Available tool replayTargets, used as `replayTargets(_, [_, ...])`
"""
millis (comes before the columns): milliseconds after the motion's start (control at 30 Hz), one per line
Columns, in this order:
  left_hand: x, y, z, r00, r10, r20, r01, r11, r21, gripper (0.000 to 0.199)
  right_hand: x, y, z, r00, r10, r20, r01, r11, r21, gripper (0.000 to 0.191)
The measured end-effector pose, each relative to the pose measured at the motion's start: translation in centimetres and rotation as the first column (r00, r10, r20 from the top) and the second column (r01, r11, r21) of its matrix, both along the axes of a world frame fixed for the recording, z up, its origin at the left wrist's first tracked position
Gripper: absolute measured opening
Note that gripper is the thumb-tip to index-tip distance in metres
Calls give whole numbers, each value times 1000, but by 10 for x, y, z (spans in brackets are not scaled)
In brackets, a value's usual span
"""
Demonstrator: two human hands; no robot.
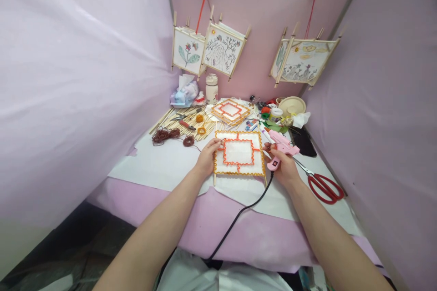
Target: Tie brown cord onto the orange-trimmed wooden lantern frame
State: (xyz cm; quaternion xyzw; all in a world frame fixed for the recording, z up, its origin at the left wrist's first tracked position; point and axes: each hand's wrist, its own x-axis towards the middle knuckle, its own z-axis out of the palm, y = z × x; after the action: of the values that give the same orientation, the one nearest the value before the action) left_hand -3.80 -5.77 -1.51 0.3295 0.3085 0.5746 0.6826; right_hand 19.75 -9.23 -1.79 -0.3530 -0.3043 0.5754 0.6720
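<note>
A square paper panel (239,153) on a stick frame, trimmed with orange and yellow cord, lies flat on white paper in front of me. My left hand (206,158) rests on its left edge, fingers pinching the cord at the upper left corner. My right hand (285,166) grips a pink glue gun (280,145) just right of the panel, nozzle pointing up and left. Its black cable (239,216) runs down off the table edge toward me.
Red-handled scissors (322,185) lie at the right. Behind the panel sit a second trimmed panel (231,111), bamboo sticks (180,123), brown cord coils (166,135), pliers, a jar (211,88), a bowl (292,105) and scraps. Painted paper lanterns (208,50) hang on the pink wall.
</note>
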Motion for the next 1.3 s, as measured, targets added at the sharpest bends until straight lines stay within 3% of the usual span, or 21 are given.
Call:
replayTargets(567, [-5,0,2,983,-127,132,125,992,26,16,1,1,0,1000,1,9,-1,1000,-1,13])
replayTargets(1300, [-6,2,2,984,-128,120,128,992,4,15,1,0,-2,1000,15,10,-14,1000,-9,13])
